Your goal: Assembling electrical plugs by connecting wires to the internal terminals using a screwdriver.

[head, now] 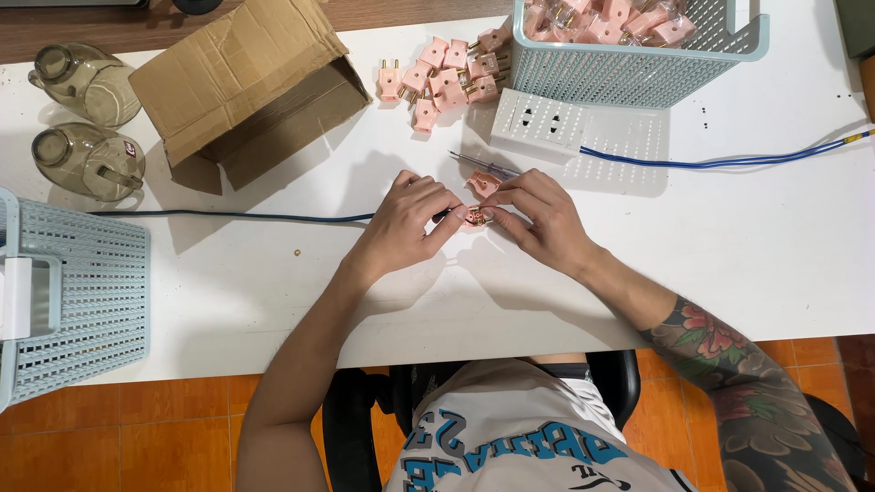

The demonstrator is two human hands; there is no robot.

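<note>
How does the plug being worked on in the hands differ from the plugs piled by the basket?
The plug in the hands is opened, its metal parts showing, with a dark cable running into it; the piled plugs look closed and have no cable. It is pinched between the left hand and right hand, while the piled ones lie loose on the table beside the basket. Both are pink.

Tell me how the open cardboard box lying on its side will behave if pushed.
The cardboard box looks empty, so probably light and apt to slide. Its creased flaps seem floppy and would likely buckle. It may bump the two smoky glass jugs beside it.
</note>
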